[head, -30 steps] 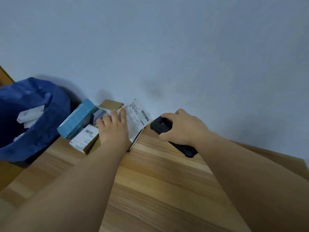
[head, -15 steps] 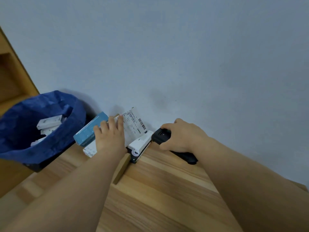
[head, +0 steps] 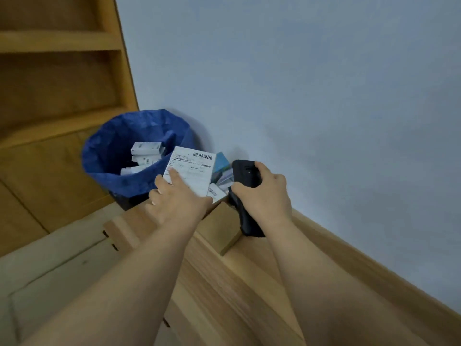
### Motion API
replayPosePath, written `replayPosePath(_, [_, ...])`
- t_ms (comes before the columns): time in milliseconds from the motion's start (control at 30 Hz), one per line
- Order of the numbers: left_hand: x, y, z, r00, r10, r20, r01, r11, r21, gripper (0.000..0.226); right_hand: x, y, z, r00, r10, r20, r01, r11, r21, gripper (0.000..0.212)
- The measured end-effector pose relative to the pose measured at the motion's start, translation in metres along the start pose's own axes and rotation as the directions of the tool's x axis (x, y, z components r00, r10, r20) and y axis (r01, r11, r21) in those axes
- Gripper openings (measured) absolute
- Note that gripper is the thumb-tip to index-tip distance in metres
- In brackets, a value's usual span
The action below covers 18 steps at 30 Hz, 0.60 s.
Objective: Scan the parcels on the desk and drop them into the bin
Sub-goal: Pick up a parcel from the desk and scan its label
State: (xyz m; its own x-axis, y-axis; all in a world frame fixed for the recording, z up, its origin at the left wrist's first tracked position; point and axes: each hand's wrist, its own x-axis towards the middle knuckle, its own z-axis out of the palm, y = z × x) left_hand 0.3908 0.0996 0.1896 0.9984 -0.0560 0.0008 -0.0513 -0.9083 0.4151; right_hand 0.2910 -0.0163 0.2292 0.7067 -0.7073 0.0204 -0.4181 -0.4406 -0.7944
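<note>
- left hand (head: 178, 198) holds white labelled parcel (head: 190, 172) up at counter (head: 224, 283) end, beside bin (head: 119, 156)
- right hand (head: 262, 196) gripping black scanner (head: 245, 176)
- more parcels (head: 220, 171) behind on the counter
- bin has white boxes (head: 146, 152) inside

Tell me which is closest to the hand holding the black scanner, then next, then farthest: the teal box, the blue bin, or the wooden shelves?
From the right hand, in the head view:
1. The teal box, just left of the scanner, by the wall.
2. The blue bin, farther left, past the desk's end.
3. The wooden shelves, up in the top-left corner.
</note>
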Motion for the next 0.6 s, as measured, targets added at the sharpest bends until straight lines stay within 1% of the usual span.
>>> replayPosePath(100, [0.011,-0.059,-0.021,0.992,-0.123,-0.038,0.120,0.991,-0.065,0.114,-0.022,-0.028,0.059,0.998,-0.053,-0.021,0.055,0.991,0.120,0.073])
replayPosePath(167, [0.024,-0.103,-0.039,0.983,-0.179,-0.051,0.175,0.982,-0.077,0.113,-0.036,-0.049,0.099,0.996,-0.084,-0.002,0.083,0.985,0.151,0.071])
replayPosePath(300, [0.060,-0.182,-0.083,0.976,-0.200,-0.080,0.196,0.979,-0.063,0.116,-0.048,-0.090,0.175,0.994,-0.095,0.051,0.085,0.982,0.168,0.074])
replayPosePath(433, [0.094,-0.249,-0.120,0.963,-0.197,-0.185,0.190,0.980,-0.058,0.113,-0.058,-0.134,0.255,0.989,-0.117,0.094,0.102,0.984,0.145,0.077])
replayPosePath(533, [0.120,-0.290,-0.141,0.940,-0.207,-0.271,0.204,0.978,-0.038,0.113,-0.063,-0.168,0.301,0.981,-0.134,0.143,0.115,0.984,0.134,0.072])
replayPosePath(600, [0.138,-0.311,-0.153,0.931,-0.228,-0.284,0.229,0.973,-0.031,0.113,-0.062,-0.187,0.328,0.975,-0.150,0.162,0.134,0.985,0.107,0.070])
